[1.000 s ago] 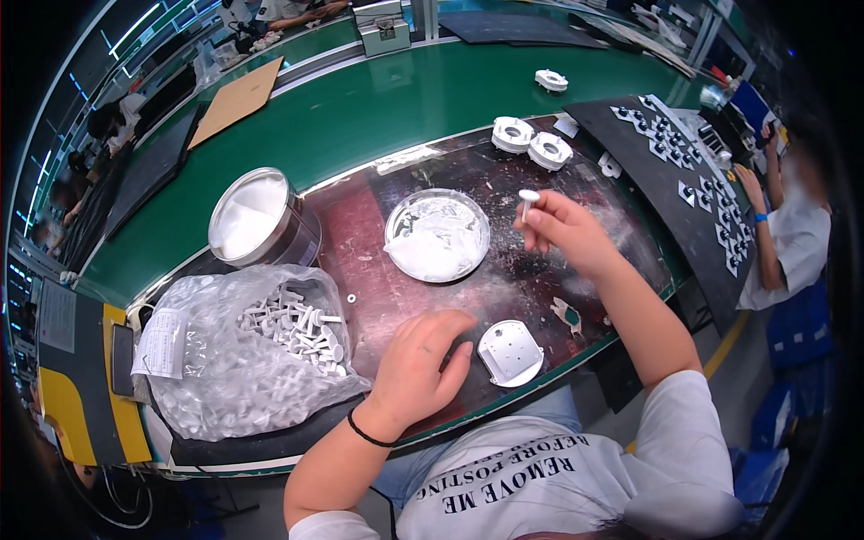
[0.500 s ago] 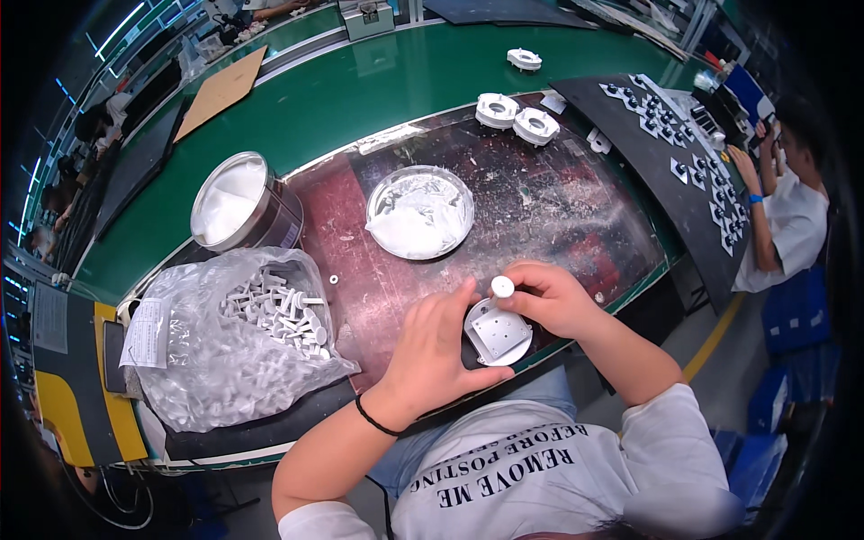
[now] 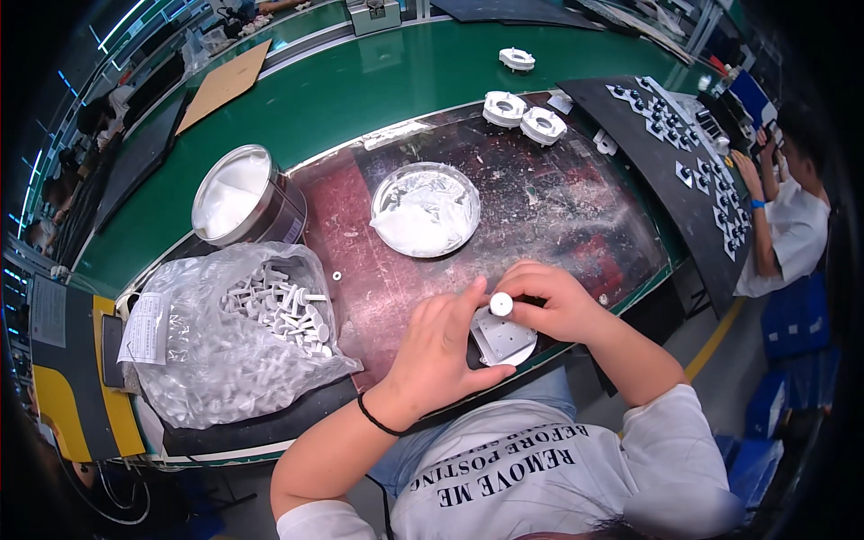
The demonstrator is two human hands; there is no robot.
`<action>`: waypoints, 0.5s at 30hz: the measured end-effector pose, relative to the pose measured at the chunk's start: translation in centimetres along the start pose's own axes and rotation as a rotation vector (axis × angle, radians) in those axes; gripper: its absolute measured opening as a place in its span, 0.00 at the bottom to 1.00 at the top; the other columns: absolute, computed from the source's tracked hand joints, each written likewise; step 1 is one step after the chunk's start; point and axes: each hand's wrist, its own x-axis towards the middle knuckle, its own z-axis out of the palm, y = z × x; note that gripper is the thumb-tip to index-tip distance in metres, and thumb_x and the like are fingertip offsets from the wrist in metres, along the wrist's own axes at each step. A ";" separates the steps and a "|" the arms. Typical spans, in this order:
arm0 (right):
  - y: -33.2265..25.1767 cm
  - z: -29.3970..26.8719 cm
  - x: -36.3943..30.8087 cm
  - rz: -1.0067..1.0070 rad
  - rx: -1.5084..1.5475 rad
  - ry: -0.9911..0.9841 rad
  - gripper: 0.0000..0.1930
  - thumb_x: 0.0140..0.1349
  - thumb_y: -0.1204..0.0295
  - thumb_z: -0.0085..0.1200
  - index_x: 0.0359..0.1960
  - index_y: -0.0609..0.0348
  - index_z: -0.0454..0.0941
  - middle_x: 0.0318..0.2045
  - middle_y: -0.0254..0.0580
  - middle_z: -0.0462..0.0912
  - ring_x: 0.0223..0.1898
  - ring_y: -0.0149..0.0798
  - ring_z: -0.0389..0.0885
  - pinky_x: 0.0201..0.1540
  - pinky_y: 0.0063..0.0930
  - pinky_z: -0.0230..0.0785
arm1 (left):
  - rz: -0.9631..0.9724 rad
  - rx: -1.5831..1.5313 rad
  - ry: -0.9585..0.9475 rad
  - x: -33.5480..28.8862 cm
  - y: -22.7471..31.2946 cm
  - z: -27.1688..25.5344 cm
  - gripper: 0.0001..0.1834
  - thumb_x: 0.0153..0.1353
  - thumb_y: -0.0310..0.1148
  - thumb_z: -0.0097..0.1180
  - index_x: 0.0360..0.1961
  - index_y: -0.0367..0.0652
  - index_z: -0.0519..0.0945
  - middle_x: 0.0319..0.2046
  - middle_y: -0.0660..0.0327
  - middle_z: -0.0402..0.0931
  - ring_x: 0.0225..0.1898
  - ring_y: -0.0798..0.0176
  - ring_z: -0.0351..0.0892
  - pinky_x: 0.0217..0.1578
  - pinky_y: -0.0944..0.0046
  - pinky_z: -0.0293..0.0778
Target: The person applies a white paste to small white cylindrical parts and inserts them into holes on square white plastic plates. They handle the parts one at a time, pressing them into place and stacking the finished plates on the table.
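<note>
My left hand (image 3: 441, 340) curves round a white round plastic housing (image 3: 508, 344) at the table's near edge, thumb along its lower rim. Between the fingers of my right hand (image 3: 556, 301) is a small white plastic part with a round flat head (image 3: 501, 304), held over the housing's upper edge. Its lower end is hidden, so I cannot tell how far it sits in the housing. Left of my hands lies a clear plastic bag (image 3: 225, 360) full of similar white round-headed parts (image 3: 286, 306). Beyond my hands is a shallow metal dish (image 3: 427, 212) with white paste.
An open tin (image 3: 236, 202) of white paste stands behind the bag. White ring-shaped housings (image 3: 543, 126) sit at the far side, another farther back on the green surface. A black board (image 3: 652, 171) with rows of small parts lies right, near a co-worker (image 3: 787, 207). A small white ring (image 3: 337, 275) lies near the bag.
The view has shifted slightly. My right hand still holds the round-headed part over the housing, its head now slightly lower and facing up more. My left hand keeps its grip.
</note>
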 end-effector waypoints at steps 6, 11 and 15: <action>0.5 -1.6 -2.4 0.278 0.179 0.095 0.14 0.54 0.79 0.52 0.43 0.61 0.79 0.40 0.40 0.78 0.40 0.32 0.76 0.44 0.25 0.67 | -0.006 -0.016 0.013 -0.1 -0.2 0.1 0.62 0.38 0.43 0.73 0.67 0.39 0.42 0.49 0.50 0.72 0.49 0.45 0.70 0.52 0.49 0.61; -1.2 -1.5 -2.8 0.390 0.085 0.048 0.11 0.57 0.77 0.52 0.42 0.61 0.80 0.40 0.40 0.78 0.38 0.31 0.75 0.40 0.23 0.67 | -0.005 -0.008 -0.002 -0.1 -0.4 0.2 0.62 0.38 0.43 0.73 0.67 0.39 0.42 0.49 0.50 0.73 0.49 0.44 0.70 0.52 0.49 0.61; -2.6 -0.9 -2.3 -0.013 -0.188 0.204 0.10 0.53 0.76 0.54 0.37 0.59 0.81 0.34 0.37 0.77 0.34 0.38 0.75 0.37 0.29 0.68 | -0.011 -0.020 -0.019 0.1 -0.3 0.3 0.62 0.38 0.43 0.73 0.67 0.39 0.42 0.49 0.50 0.73 0.48 0.44 0.71 0.52 0.49 0.62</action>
